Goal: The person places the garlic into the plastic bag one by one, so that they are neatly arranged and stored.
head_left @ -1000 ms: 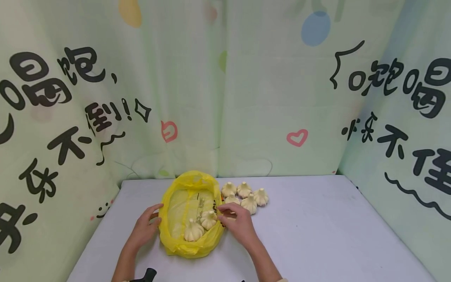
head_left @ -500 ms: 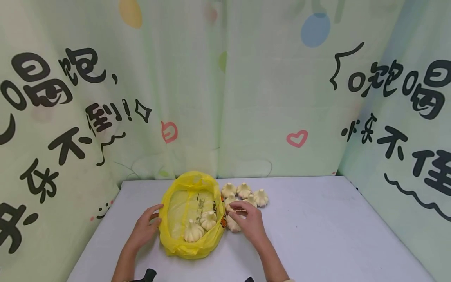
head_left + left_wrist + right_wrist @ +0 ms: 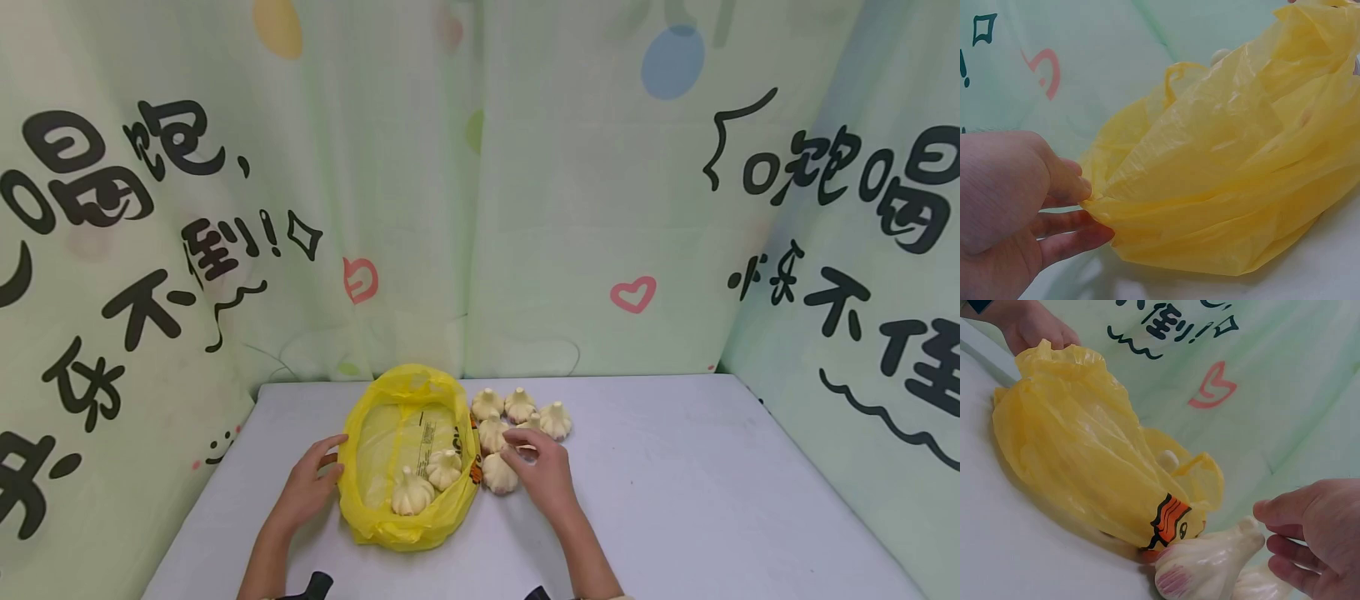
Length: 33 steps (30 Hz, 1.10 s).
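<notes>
A yellow plastic bag [image 3: 408, 533] lies with its mouth spread wide, two garlic bulbs [image 3: 412, 492] inside it. My left hand [image 3: 311, 479] pinches the bag's left edge between thumb and fingers; the left wrist view shows this hand [image 3: 1016, 206] at the bag's gathered film [image 3: 1210, 219]. To the right of the bag, my right hand [image 3: 543, 471] hovers beside a loose garlic bulb [image 3: 498, 475]. In the right wrist view its fingers are loosely bent, thumb [image 3: 1272, 509] close to the stem of a garlic bulb [image 3: 1204, 562], holding nothing.
Several more garlic bulbs [image 3: 519, 405] sit in a cluster behind the right hand, beside the bag. Everything rests on a white table [image 3: 675, 483]. A pale green printed curtain [image 3: 540, 208] hangs behind and along both sides.
My right hand has left the bag's right edge and moved right, uncovering the garlic bulb near the bag. The left hand and the bag have stayed in place.
</notes>
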Each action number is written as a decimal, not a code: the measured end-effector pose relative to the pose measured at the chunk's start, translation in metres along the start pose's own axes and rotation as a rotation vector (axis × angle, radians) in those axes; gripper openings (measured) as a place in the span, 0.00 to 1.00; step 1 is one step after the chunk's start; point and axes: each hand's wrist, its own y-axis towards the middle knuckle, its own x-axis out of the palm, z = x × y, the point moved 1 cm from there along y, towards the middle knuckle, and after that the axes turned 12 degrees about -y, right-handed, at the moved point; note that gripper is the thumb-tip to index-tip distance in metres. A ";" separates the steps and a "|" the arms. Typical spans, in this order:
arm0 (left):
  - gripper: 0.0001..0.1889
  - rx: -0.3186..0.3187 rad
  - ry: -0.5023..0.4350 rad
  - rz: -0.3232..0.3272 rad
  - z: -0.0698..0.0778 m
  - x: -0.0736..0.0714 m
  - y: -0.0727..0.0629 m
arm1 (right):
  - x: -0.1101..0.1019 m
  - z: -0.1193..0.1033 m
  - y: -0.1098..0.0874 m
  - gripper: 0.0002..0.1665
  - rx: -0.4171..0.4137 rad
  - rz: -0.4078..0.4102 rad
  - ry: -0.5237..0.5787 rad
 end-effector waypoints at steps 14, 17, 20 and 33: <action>0.26 -0.005 0.004 0.007 0.000 0.002 -0.001 | 0.007 0.015 -0.001 0.18 0.031 -0.002 -0.029; 0.26 -0.008 0.005 0.008 0.000 0.002 0.000 | 0.009 0.017 -0.001 0.17 0.049 -0.006 -0.054; 0.26 -0.001 0.006 0.008 -0.001 0.002 0.000 | 0.010 0.019 0.000 0.15 0.068 -0.010 -0.075; 0.26 -0.012 0.022 0.020 0.000 0.003 0.001 | 0.013 0.022 0.000 0.12 0.078 -0.026 -0.078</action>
